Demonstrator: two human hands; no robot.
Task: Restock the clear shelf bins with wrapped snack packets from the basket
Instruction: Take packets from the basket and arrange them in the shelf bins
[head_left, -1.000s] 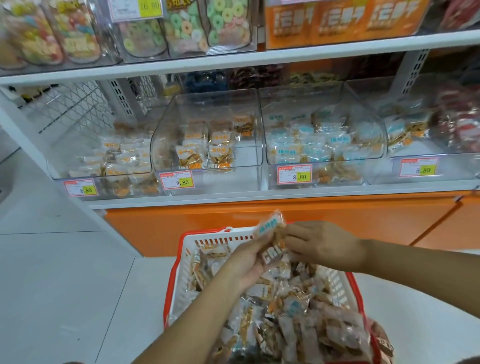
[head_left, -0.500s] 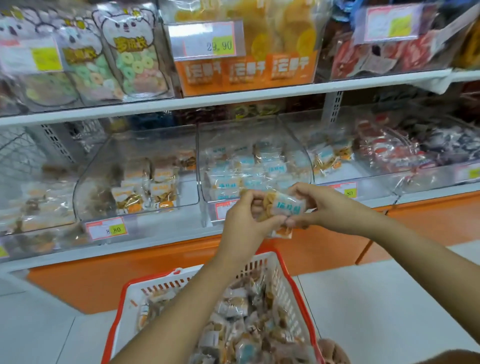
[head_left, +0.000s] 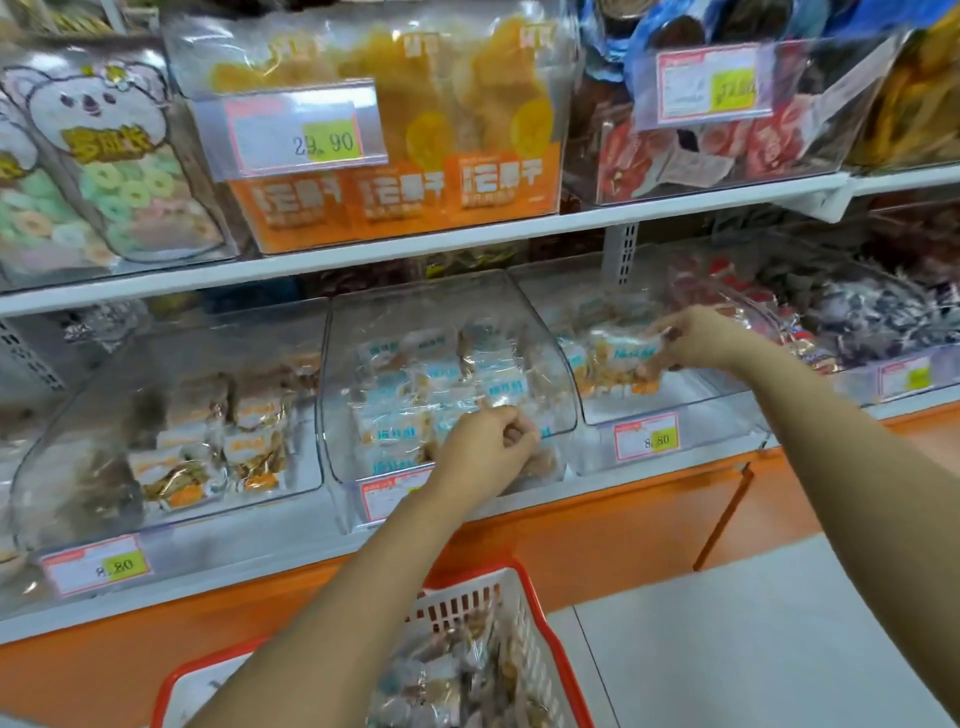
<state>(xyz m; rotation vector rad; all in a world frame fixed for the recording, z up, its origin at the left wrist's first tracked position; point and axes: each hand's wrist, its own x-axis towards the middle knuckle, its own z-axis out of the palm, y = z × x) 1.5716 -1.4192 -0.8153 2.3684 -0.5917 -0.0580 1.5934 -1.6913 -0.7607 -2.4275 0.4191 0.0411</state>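
Packet (head_left: 623, 357) sits pinched in the right hand (head_left: 696, 339) inside the right bin (head_left: 701, 408), two o'clock. Best laid flat, behind the lip. Left hand (head_left: 488, 448) curls at the centre bin (head_left: 395, 306); holding anything, can't tell.

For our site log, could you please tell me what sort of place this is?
Most likely a shop's snack aisle: printed price tags are fixed to the bin fronts, clear bins on the shelves hold wrapped snack packets, and a red-rimmed shopping basket sits below.
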